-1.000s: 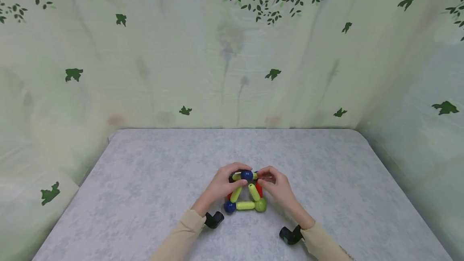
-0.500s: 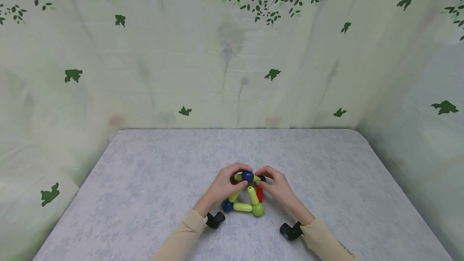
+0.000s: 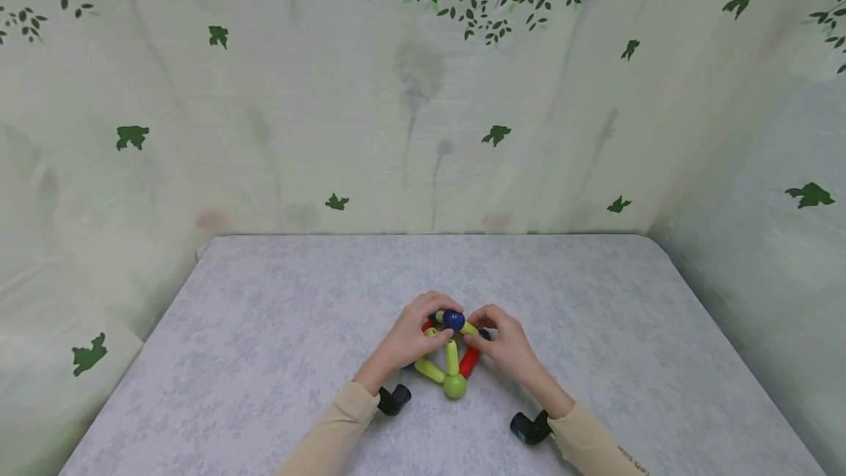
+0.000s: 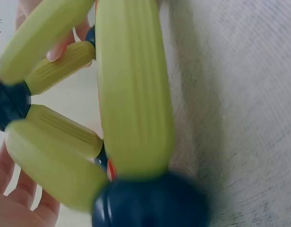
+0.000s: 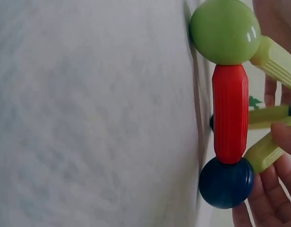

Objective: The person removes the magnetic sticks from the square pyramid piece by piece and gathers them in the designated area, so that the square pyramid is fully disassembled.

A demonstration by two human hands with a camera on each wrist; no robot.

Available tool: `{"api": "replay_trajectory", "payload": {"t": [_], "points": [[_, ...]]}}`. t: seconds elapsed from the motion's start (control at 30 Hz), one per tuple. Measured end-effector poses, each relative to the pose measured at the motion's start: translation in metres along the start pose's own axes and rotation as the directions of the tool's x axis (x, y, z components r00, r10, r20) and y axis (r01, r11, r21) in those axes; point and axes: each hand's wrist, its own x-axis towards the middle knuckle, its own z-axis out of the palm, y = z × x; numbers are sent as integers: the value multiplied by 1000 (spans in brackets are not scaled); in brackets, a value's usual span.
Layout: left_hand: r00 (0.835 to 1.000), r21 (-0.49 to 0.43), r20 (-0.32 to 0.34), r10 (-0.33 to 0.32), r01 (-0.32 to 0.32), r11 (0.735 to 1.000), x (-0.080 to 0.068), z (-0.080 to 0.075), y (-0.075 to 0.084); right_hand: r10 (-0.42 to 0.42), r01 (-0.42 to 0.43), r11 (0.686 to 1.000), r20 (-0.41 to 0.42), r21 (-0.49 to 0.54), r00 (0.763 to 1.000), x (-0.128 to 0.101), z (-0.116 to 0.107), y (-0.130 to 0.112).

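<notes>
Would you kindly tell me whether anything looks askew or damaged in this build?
The yellow rod rising from the green ball looks odd: in the head view its upper end seems to stop short of the top blue ball, so it may be unattached. I see no damage.

ball-and-rod frame (image 3: 452,358), blue ball (image 3: 453,319) on top

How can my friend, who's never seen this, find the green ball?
Over the grey table, find the toy frame between the left hand and right hand. The green ball is its lowest piece in the head view. Every other visible ball is dark blue.
</notes>
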Motion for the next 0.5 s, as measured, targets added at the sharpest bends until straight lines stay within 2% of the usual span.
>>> {"api": "replay_trajectory", "payload": {"t": [0.3,0.5], "points": [[999,20,-16,-39,39,999,0,0,0,66,-67,998,-48,-11,997,-6,7,-9],[997,-60,-12,-76,75,995,0,-1,0,66,-66,998,-20,17,998,-8,12,-15]]}}
